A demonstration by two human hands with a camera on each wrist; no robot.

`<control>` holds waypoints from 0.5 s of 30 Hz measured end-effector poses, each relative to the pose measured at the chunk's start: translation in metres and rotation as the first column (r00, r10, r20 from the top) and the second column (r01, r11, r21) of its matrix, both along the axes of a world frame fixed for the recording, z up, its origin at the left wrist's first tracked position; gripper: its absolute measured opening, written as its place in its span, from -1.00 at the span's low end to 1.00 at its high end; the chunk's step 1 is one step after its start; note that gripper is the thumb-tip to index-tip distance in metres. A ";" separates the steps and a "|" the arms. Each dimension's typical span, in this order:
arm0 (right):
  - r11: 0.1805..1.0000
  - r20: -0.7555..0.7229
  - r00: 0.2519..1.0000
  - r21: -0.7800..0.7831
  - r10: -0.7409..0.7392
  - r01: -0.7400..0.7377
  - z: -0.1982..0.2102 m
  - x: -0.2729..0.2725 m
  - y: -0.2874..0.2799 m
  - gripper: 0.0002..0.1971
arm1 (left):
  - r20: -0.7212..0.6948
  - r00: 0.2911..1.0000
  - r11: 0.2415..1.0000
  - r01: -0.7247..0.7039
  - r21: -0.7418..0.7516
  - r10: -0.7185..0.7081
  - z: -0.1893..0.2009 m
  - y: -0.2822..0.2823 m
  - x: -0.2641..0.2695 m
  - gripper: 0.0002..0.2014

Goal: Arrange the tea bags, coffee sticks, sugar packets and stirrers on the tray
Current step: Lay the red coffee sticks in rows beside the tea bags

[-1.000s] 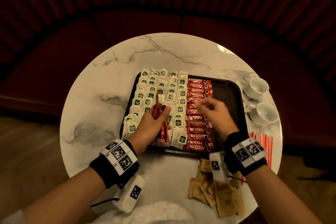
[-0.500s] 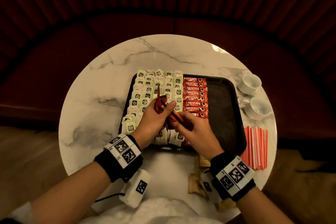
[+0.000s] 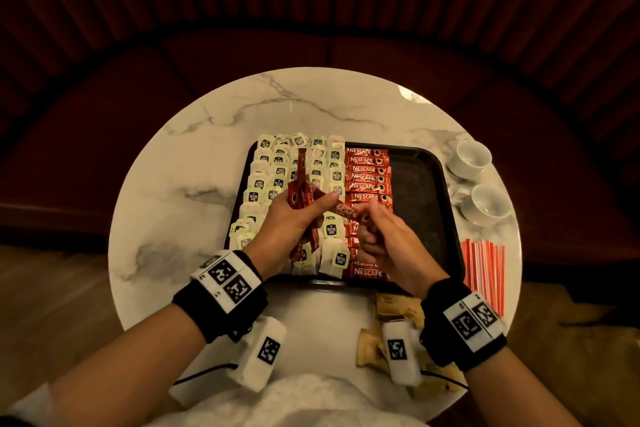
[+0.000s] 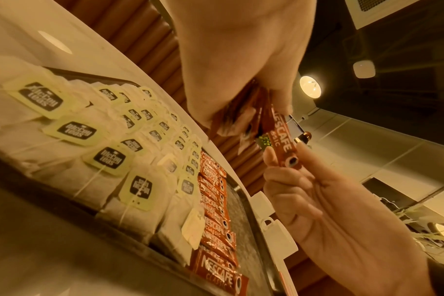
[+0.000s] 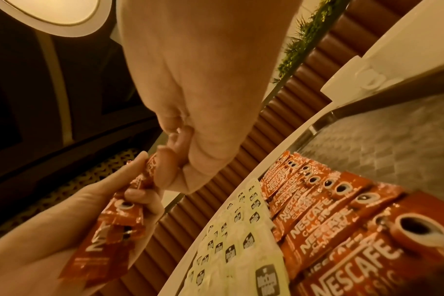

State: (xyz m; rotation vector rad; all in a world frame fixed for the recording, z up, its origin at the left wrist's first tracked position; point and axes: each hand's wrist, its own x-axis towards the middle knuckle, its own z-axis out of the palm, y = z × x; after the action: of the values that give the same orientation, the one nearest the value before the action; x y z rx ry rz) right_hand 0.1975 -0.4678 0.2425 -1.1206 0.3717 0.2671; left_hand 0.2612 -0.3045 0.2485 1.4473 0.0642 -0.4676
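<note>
Both hands are raised over the near half of the black tray [image 3: 420, 204], which sits on the round marble counter [image 3: 214, 135]. The left hand [image 3: 289, 222] grips a small bunch of red coffee sticks [image 3: 302, 184], fingers curled around them so the sticks stand up out of the fist and fan slightly. The right hand [image 3: 388, 239] pinches one single stick [image 3: 348, 211] by its end between thumb and fingertips; that stick lies almost level, bridging the two hands, its other end against the left hand's fingers. Whether the left hand has hold of that end too is hard to tell, since the fingers cover it.

On the tray, tea bags [image 3: 277, 166] with pale green tags fill the left part in overlapping rows. Just to their right, a column of laid coffee sticks [image 3: 367, 170] runs from the far edge toward the near one, printed faces up. The right part of the tray shows its bare dark floor.

Off the tray, brown sugar packets [image 3: 398, 308] lie in a loose heap on the counter near the right wrist. Red and white stirrers [image 3: 483, 270] lie side by side at the tray's right edge. Two white cups [image 3: 474, 158] stand beyond them, near the counter's right rim.
</note>
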 end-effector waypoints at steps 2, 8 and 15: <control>0.999 0.059 0.998 -0.029 -0.012 0.014 0.002 0.000 -0.001 -0.68 | -0.013 0.999 0.999 -0.037 0.027 0.038 -0.003 -0.001 0.000 -0.76; 0.978 0.164 0.986 -0.198 -0.027 0.060 0.001 0.001 -0.011 -0.85 | -0.069 0.996 0.999 -0.050 0.007 0.050 -0.005 -0.001 0.000 -0.77; 0.951 0.182 0.970 -0.232 -0.163 0.204 -0.009 0.006 -0.020 -0.86 | -0.038 0.999 0.998 -0.009 0.069 0.011 -0.005 -0.003 0.000 -0.80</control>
State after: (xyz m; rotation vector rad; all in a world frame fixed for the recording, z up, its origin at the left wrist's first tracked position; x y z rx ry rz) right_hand 0.2036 -0.4877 0.2334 -1.3354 0.3704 -0.0375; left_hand 0.2611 -0.3075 0.2433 1.5046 0.1186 -0.4889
